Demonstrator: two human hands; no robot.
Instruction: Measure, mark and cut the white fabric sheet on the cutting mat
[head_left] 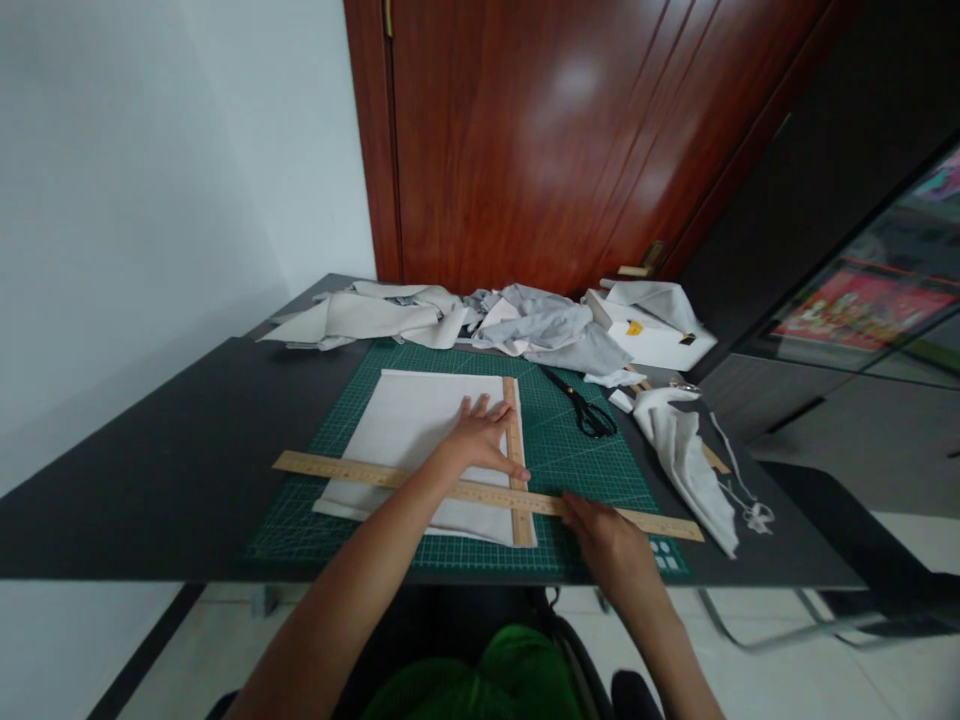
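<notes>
A white fabric piece point(405, 420) lies flat on the green cutting mat point(570, 455). Along its right edge runs a short wooden ruler point(520, 525). A long wooden ruler point(337, 467) crosses the lower part of the fabric and over the short one, reaching past the mat on the left. My left hand point(484, 440) has its fingers spread, pressing on the fabric and the short ruler. My right hand point(607, 535) grips the long ruler right of the fabric, at its near edge; some fingers are hidden.
Black scissors point(589, 412) lie on the mat's right. Crumpled fabrics point(390, 315) and a white box point(652, 340) line the table's back. A white drawstring cloth point(686, 455) lies at the right on the dark table point(172, 430).
</notes>
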